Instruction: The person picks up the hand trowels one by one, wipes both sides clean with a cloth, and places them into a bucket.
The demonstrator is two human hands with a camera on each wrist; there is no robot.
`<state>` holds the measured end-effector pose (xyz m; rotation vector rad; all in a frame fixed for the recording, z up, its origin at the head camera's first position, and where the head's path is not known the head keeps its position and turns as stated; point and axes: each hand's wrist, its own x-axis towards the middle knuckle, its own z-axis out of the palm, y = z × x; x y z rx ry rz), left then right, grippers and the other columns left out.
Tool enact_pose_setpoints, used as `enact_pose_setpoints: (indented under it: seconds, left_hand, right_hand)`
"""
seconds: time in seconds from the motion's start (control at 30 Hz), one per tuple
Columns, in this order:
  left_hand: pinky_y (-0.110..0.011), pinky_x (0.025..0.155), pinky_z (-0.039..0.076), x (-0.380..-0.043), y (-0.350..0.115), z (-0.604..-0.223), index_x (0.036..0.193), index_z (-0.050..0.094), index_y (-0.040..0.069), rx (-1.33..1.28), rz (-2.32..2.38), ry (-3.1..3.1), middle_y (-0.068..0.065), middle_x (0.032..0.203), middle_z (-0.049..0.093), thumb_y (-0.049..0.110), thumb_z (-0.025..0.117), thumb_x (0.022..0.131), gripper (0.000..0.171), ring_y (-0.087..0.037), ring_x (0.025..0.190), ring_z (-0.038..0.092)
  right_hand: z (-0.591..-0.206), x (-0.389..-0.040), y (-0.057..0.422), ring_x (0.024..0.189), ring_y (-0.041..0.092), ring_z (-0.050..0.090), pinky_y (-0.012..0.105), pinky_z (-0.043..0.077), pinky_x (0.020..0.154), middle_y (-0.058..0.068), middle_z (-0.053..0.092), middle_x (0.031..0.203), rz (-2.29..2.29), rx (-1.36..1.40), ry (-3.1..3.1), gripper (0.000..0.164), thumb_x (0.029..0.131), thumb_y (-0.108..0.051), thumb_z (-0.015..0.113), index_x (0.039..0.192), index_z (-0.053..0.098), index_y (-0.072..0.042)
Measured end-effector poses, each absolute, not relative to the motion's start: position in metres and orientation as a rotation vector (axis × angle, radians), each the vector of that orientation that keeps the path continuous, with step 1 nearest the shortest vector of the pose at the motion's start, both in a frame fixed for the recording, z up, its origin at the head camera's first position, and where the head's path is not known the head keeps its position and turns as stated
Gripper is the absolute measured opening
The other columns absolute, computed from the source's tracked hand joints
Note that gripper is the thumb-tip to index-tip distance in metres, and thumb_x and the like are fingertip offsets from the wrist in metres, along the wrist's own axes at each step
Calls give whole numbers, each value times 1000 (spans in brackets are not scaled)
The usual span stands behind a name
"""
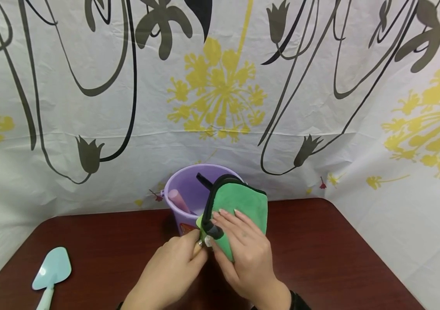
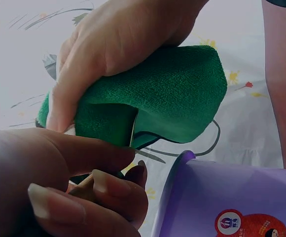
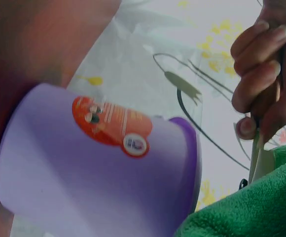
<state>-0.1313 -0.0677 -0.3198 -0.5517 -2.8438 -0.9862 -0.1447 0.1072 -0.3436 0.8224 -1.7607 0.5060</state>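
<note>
My left hand (image 1: 169, 267) grips the wooden handle (image 2: 85, 190) of a small tool with a metal collar. A light green part (image 1: 199, 221) of that tool shows beside the cloth, but most of its head is hidden, so I cannot tell its exact kind. My right hand (image 1: 248, 254) holds a green cloth (image 1: 243, 199) with black edging folded over the tool's head, fingers on top and thumb at the near side. Both hands are in front of a purple bucket (image 1: 170, 184), the cloth partly covering its rim in the head view.
Inside the bucket leans a pink rod-like thing (image 1: 178, 200). A light blue trowel (image 1: 54, 268) lies at the left of the dark red-brown table (image 1: 103, 245). Behind the table hangs a white sheet (image 1: 146, 116) with a floral print.
</note>
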Motion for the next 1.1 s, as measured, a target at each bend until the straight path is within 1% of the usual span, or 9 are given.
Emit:
enact_pose_setpoints:
  seconds: [0.13,0.23,0.37,0.5,0.83,1.1]
  left_hand:
    - [-30,59,43,-131,-69,-320,89,60,27,-566,-970,-2841,13,61,51,23,60,96,8,-4,64,55]
    - [-32,61,47,-132,-70,-322,94,64,26,-581,-965,-2839,13,70,62,22,62,94,5,-6,73,64]
    - [-36,65,52,-132,-71,-323,100,67,24,-590,-945,-2820,8,84,72,18,64,91,12,-12,83,71]
    - [-37,67,53,-131,-71,-323,102,68,25,-589,-934,-2818,6,89,74,17,64,91,14,-14,86,72]
    - [-39,67,54,-132,-71,-322,104,69,23,-591,-946,-2848,4,89,74,18,66,90,16,-16,85,72]
    - [-37,67,54,-130,-68,-320,104,69,25,-591,-928,-2813,7,88,74,16,64,90,17,-13,85,72]
  right_hand:
    - [-347,-142,103,108,26,73,35,47,109,11,76,113,517,849,-1762,34,104,-26,53,115,73,-1]
    - [-348,-141,100,107,26,74,36,49,107,11,76,112,524,870,-1751,34,104,-26,53,114,73,-1]
    - [-348,-139,98,107,26,74,37,50,105,11,77,111,542,894,-1741,34,104,-26,53,115,72,0]
    - [-348,-137,97,105,26,74,37,50,104,12,77,109,556,901,-1719,35,104,-26,53,115,72,1]
    - [-349,-135,96,98,28,75,38,54,97,14,77,103,555,907,-1653,35,103,-24,53,110,73,4]
    - [-346,-138,98,98,26,75,40,56,93,12,77,102,460,882,-1638,36,102,-24,51,107,74,3]
